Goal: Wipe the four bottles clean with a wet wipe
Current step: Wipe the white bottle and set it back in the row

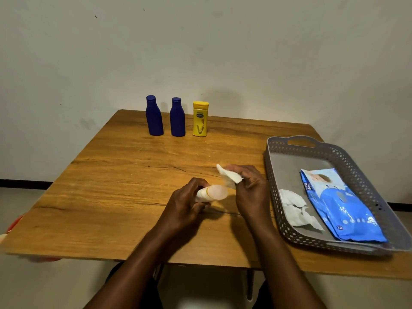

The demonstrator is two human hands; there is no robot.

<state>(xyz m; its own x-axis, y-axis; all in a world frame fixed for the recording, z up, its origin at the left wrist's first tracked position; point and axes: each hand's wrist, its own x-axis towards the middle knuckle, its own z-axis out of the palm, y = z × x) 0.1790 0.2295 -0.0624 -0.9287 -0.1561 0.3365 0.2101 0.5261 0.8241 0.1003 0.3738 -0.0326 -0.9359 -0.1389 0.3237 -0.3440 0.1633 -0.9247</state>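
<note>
1. Pale plastic, the white bottle (210,193) lies sideways at lower centre above the tabletop (116,186), the left hand (187,206) gripping it with curled fingers.
2. Just right, the right hand (249,188) pinches the wet wipe (229,178); best to press it on the bottle's round end while turning the bottle.
3. Upper centre, two blue bottles (154,115) and the yellow bottle (200,119) stand upright.

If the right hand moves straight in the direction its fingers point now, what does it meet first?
Probably the pale white bottle gripped sideways by the left hand; the right hand, pinching a white wet wipe, points leftward at it.
</note>
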